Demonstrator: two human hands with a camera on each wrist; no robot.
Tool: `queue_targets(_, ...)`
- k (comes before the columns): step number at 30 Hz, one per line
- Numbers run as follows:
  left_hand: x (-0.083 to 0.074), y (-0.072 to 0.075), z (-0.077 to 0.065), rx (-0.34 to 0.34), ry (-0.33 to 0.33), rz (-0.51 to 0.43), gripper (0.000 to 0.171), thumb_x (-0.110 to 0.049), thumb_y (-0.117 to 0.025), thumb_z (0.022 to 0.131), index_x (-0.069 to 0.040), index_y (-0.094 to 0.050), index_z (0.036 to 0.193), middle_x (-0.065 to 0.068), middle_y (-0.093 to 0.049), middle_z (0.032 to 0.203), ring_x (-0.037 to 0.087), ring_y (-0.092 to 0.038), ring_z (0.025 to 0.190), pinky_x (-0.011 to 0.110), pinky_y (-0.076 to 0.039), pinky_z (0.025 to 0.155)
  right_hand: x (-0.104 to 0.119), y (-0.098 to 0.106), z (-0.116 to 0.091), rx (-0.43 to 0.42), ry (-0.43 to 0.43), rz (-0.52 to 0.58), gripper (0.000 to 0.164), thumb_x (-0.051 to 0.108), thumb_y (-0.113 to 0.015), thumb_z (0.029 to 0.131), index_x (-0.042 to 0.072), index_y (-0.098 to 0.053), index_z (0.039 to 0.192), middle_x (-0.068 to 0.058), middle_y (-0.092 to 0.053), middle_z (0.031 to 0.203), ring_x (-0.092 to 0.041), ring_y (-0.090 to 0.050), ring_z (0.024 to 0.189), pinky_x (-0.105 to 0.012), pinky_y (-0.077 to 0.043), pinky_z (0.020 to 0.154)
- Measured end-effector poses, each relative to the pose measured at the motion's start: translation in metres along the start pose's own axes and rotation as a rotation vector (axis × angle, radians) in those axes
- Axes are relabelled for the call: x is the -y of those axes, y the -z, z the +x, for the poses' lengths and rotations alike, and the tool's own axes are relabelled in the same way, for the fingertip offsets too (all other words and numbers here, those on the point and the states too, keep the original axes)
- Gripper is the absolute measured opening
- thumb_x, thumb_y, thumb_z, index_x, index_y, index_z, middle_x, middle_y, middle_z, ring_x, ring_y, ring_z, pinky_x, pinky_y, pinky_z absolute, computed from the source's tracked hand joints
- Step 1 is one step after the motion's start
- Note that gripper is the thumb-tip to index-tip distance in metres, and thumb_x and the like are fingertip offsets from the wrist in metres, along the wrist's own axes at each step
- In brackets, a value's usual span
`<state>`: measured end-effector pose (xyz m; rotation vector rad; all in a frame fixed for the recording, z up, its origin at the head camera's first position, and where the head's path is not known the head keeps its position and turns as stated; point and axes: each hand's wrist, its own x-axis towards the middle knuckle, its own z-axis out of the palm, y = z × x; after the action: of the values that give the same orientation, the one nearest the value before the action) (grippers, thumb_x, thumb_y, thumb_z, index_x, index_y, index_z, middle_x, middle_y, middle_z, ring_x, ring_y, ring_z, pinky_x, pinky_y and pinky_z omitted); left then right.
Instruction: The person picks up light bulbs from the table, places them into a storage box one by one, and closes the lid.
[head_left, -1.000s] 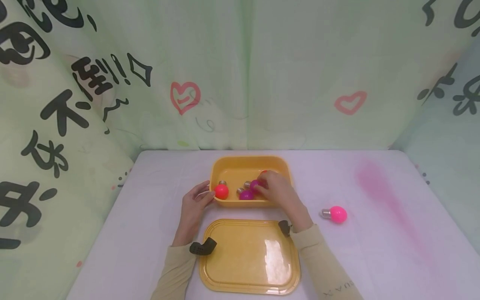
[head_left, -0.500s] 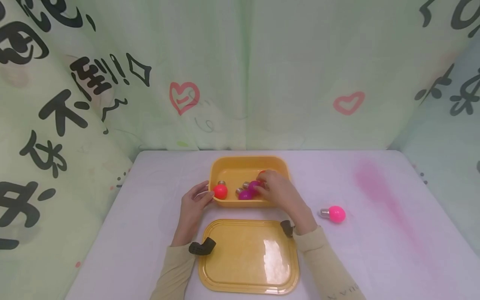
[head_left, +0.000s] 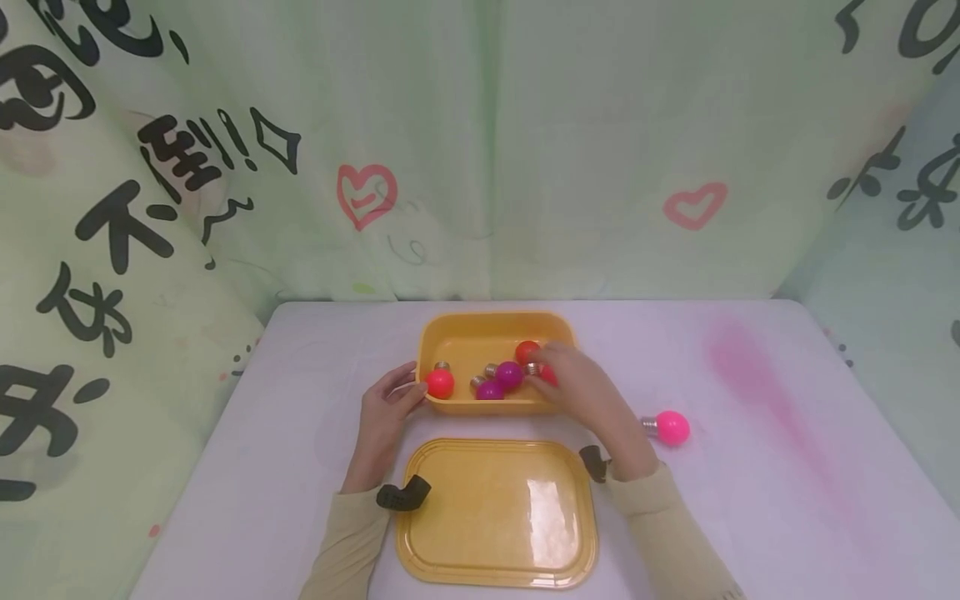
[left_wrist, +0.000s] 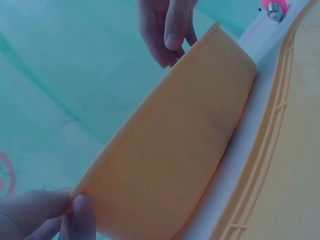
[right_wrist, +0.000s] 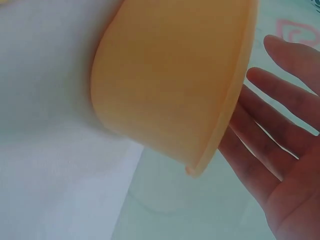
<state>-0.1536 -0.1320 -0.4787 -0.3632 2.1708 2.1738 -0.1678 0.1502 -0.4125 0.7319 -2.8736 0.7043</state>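
My left hand [head_left: 386, 421] pinches the left front corner of the yellow plastic box [head_left: 480, 337], thumb against the outer wall in the left wrist view. Inside the box lie a red bulb [head_left: 440, 383] at the left and two purple bulbs, one purple bulb [head_left: 510, 376] behind the other purple bulb [head_left: 491, 390]. Farther right are a red bulb [head_left: 527, 352] and another red bulb [head_left: 549, 375], partly covered by my right hand [head_left: 577, 383]. In the right wrist view that hand's fingers [right_wrist: 280, 95] are spread apart over the rim, with nothing gripped.
A yellow lid [head_left: 495, 508] lies flat in front of the box, between my forearms. One pink bulb [head_left: 672, 427] lies on the white tabletop [head_left: 750, 517] to the right, beside my right wrist. Green cloth [head_left: 585, 167] hangs behind the table.
My right hand has shifted right and loosened from the bulbs, uncovering the purple one and the red bulbs behind and under it. My left hand stays at the box corner.
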Motion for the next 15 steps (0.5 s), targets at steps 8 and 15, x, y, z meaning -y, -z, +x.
queue_targets(8, 0.001, 0.001, 0.0, -0.001, 0.004, -0.006, 0.045, -0.02, -0.072, 0.092, -0.017, -0.059, 0.135, 0.008, -0.059, 0.13, 0.021, -0.064, 0.109, 0.024, -0.057, 0.088, -0.009, 0.005, -0.013, 0.031, -0.099, 0.009, 0.029, 0.02, -0.076, 0.088, 0.005, -0.069, 0.112, -0.011, -0.066, 0.108, -0.026, -0.06, 0.1, -0.046, -0.055, 0.091)
queue_targets(15, 0.001, 0.001, -0.001, 0.004, 0.006, 0.01, 0.045, -0.022, -0.072, 0.092, -0.018, -0.058, 0.135, 0.007, -0.058, 0.131, 0.02, -0.064, 0.11, 0.024, -0.056, 0.09, -0.019, 0.012, -0.028, 0.011, -0.113, 0.018, 0.035, 0.022, -0.077, 0.087, 0.006, -0.068, 0.117, -0.011, -0.066, 0.114, -0.03, -0.06, 0.107, -0.05, -0.053, 0.095)
